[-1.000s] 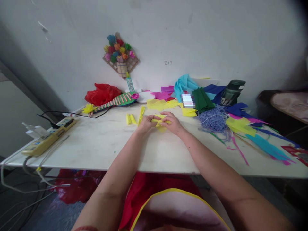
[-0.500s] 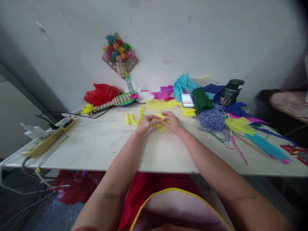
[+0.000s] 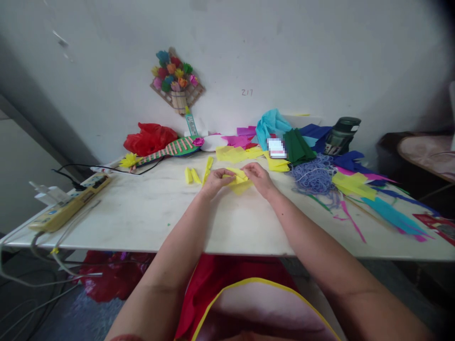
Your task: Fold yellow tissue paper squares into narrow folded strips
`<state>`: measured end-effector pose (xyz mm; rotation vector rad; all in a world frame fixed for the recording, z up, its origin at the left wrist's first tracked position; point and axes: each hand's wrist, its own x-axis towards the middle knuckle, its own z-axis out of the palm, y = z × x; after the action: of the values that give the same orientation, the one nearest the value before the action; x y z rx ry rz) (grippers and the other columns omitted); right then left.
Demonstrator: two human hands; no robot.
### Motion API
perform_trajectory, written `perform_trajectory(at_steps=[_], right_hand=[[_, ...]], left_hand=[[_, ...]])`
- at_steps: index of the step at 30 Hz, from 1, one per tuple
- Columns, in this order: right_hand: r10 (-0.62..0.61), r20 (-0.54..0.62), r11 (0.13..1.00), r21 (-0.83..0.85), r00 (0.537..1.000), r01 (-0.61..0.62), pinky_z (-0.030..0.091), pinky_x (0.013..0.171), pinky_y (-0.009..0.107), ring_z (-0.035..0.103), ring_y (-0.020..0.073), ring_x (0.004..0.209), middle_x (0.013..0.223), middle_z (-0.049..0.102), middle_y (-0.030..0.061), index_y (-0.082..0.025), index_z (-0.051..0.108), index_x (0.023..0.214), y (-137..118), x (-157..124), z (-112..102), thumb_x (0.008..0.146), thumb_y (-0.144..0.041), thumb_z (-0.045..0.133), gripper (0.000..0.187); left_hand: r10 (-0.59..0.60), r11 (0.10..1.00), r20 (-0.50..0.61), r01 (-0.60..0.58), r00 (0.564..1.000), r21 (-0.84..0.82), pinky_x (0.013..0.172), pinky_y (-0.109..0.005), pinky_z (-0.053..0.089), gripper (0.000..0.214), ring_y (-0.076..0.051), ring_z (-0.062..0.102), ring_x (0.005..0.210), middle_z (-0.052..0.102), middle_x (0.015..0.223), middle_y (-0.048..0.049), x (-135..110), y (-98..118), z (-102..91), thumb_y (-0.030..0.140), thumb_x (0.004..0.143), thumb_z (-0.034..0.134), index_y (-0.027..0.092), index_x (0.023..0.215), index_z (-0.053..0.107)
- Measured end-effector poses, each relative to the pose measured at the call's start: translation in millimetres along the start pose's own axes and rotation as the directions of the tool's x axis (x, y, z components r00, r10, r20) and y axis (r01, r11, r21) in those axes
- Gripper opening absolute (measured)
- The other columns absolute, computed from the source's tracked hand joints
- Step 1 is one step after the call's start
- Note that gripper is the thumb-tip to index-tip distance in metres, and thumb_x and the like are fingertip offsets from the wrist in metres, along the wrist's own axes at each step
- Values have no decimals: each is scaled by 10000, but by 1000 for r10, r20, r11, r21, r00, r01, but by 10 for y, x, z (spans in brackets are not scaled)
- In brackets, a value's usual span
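My left hand (image 3: 216, 180) and my right hand (image 3: 259, 177) meet over the middle of the white table (image 3: 142, 218). Both pinch a small piece of yellow crepe paper (image 3: 239, 180), the fingers closed on its two ends. The paper is slightly raised off the tabletop and creased between the hands. Just left of my left hand lie folded yellow paper strips (image 3: 194, 175).
More yellow sheets (image 3: 234, 154) lie behind the hands. Piles of coloured crepe paper (image 3: 295, 142), purple yarn (image 3: 314, 177) and a dark bottle (image 3: 341, 136) fill the right side. A yellow power strip (image 3: 67, 203) with cables sits at the left edge. A red bag (image 3: 149, 138) leans against the wall.
Both hands have lifted the yellow paper a little and shifted it slightly away from me; the right hand's fingers have moved along its edge.
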<state>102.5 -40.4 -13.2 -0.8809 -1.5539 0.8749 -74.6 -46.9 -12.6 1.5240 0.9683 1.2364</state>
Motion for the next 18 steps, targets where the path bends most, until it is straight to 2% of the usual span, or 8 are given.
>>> perform_trajectory(at_steps=[4, 9, 14, 18], right_hand=[[130, 63, 991, 23, 990, -131, 455, 638, 272, 529, 131, 655, 702, 566, -11, -198, 561, 798, -37, -7, -5, 659, -429, 608, 273], [190, 133, 980, 32, 973, -196, 456, 563, 248, 499, 114, 605, 652, 538, -19, -179, 575, 735, -29, -25, 11, 644, -434, 618, 274], [194, 165, 981, -2, 967, -196, 414, 477, 216, 467, 100, 560, 604, 515, -21, -162, 583, 680, 20, -26, 5, 647, -421, 608, 263], [178, 144, 984, 3, 973, -180, 400, 463, 212, 465, 96, 541, 592, 523, -26, -163, 590, 679, 20, -23, 10, 615, -384, 631, 233]], left_hand=[[3, 1000, 25, -4, 1000, 27, 644, -226, 402, 283, -103, 545, 629, 636, 720, -18, -7, 7, -3, 328, 597, 679, 137, 803, 647], [-11, 995, 78, 3, 997, 103, 652, -233, 418, 286, -110, 553, 649, 637, 741, -17, -17, 30, 3, 309, 604, 666, 133, 828, 643], [-10, 992, 101, -4, 995, 129, 651, -248, 441, 299, -110, 564, 653, 632, 755, -8, -12, 33, 21, 273, 605, 659, 142, 870, 618], [6, 1000, 132, -9, 991, 22, 625, -255, 461, 481, -109, 575, 629, 617, 731, 9, -18, 54, 35, 243, 603, 669, 169, 1054, 519]])
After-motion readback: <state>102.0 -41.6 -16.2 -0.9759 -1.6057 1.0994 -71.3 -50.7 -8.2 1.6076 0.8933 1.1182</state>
